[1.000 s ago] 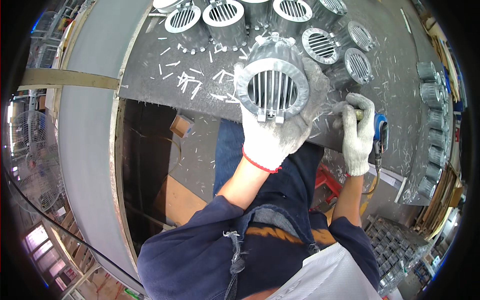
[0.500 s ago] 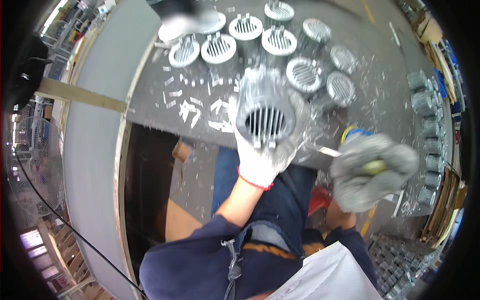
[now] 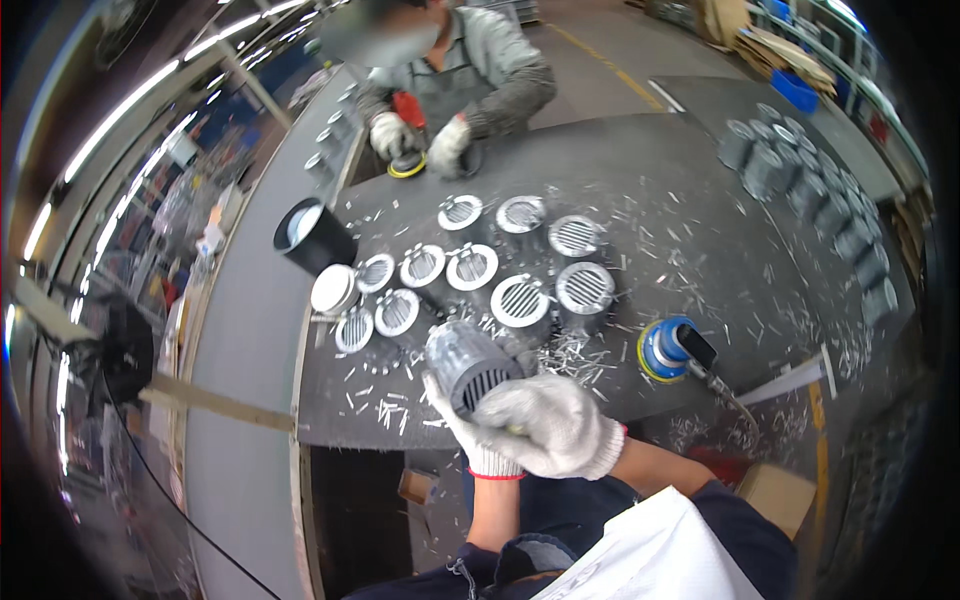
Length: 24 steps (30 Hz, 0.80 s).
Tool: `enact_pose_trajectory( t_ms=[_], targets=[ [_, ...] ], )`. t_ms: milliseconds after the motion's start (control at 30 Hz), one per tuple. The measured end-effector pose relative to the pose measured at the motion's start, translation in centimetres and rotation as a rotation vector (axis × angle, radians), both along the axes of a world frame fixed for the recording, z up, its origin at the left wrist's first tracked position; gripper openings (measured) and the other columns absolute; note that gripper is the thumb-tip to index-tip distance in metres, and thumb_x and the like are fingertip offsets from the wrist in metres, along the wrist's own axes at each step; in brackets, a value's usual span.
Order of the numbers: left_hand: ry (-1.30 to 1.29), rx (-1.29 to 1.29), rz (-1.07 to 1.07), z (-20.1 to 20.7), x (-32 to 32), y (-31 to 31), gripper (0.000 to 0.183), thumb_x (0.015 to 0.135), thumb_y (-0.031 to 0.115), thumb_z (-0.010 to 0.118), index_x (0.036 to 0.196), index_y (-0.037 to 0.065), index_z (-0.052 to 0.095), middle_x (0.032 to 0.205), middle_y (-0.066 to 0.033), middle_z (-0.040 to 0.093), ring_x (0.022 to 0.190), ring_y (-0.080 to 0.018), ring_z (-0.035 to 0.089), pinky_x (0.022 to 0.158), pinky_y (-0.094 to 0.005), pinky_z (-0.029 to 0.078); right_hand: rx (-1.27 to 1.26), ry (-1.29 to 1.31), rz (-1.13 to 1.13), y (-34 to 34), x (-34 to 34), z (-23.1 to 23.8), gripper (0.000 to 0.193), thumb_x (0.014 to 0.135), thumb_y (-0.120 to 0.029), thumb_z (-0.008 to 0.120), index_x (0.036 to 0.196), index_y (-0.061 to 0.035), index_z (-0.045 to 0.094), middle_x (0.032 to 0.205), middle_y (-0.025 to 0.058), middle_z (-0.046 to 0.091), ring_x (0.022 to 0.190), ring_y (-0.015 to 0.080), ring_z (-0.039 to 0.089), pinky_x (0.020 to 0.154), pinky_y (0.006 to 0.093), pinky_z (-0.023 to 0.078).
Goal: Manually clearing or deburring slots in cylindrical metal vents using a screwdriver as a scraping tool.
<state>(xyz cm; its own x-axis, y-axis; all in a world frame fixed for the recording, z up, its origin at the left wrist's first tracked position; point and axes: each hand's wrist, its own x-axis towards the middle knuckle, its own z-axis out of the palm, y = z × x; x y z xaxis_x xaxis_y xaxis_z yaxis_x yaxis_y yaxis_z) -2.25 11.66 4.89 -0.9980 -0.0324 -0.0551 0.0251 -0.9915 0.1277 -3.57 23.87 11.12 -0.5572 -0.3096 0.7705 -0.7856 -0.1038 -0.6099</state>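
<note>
My left hand [image 3: 452,418], in a white glove with a red cuff edge, holds a grey metal cylinder [image 3: 462,352] from below. Its slotted end [image 3: 488,388] tilts toward me. My gloved right hand [image 3: 555,425] is closed beside that end, fingers curled against it. Something small and yellowish shows at its fingers, but what it is stays hidden. Beyond my hands, several similar cylinders with round slotted tops [image 3: 520,300] stand on the dark table [image 3: 680,210]. To the right lies a blue and yellow round sander [image 3: 665,350] with its hose.
Thin metal slivers [image 3: 575,360] litter the table. A black cup [image 3: 315,235] and a round white-topped piece [image 3: 334,290] stand at left. Across the table a co-worker's gloved hands [image 3: 420,140] work with a red-handled, yellow-edged tool. More cylinders [image 3: 800,175] line the far right.
My right hand has come from beside the sander to the cylinder's slotted end. My left hand still holds the cylinder, now turned. The view has tilted up, bringing the co-worker into sight.
</note>
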Motion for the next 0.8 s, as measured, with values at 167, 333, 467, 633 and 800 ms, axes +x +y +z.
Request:
enact_pose_trajectory(
  t_ms=[167,333,467,633,800],
  targets=[
    [-0.155,-0.205,0.203,0.1,-0.7,1.0,0.084,0.091,0.070,0.067,0.146,0.009,0.052,0.134,-0.0175,0.059,0.116,-0.0354,0.062,0.099,-0.0515,0.056,0.026,0.081,-0.046,5.8,-0.4,1.7,0.016,0.092,-0.011,0.078,0.106,-0.0100,0.070,0.100,0.0051,0.077,0.092,0.0229,0.074,0.079,0.0407,0.059],
    [-0.261,-0.229,0.291,1.2,-0.9,1.9,0.080,0.091,0.068,0.067,0.153,0.022,0.049,0.140,-0.0147,0.060,0.122,-0.0365,0.063,0.102,-0.0620,0.056,-0.098,-0.091,-0.286,6.7,-1.2,1.2,0.031,0.096,-0.013,0.072,0.126,-0.0046,0.068,0.116,0.0134,0.072,0.106,0.0287,0.071,0.090,0.0391,0.060],
    [-0.207,-0.477,0.378,1.0,-0.6,2.0,0.074,0.099,0.056,0.064,0.156,0.012,0.044,0.145,-0.0121,0.058,0.127,-0.0312,0.061,0.108,-0.0489,0.053,0.524,-0.351,-0.263,4.2,-0.5,-1.3,0.098,0.075,-0.054,0.091,0.153,-0.0144,0.048,0.146,0.0177,0.055,0.126,0.0394,0.065,0.102,0.0474,0.057],
    [-0.073,-0.615,0.356,-0.6,-0.3,0.4,0.072,0.102,0.055,0.064,0.156,0.011,0.043,0.153,-0.0098,0.052,0.142,-0.0267,0.049,0.118,-0.0458,0.042,0.321,-0.632,-0.165,2.8,-2.3,-4.7,0.101,0.078,-0.048,0.090,0.156,-0.0095,0.039,0.146,0.0251,0.057,0.136,0.0404,0.058,0.111,0.0478,0.049],
    [-0.203,-0.391,0.313,-1.4,-2.1,-0.2,0.087,0.100,0.069,0.054,0.166,0.019,0.027,0.163,-0.0133,0.040,0.148,-0.0336,0.045,0.123,-0.0514,0.040,0.053,-1.011,0.217,1.5,-3.2,-5.0,0.072,0.100,-0.042,0.069,0.154,-0.0053,0.038,0.132,0.0182,0.062,0.123,0.0266,0.060,0.105,0.0407,0.049]
  ],
)
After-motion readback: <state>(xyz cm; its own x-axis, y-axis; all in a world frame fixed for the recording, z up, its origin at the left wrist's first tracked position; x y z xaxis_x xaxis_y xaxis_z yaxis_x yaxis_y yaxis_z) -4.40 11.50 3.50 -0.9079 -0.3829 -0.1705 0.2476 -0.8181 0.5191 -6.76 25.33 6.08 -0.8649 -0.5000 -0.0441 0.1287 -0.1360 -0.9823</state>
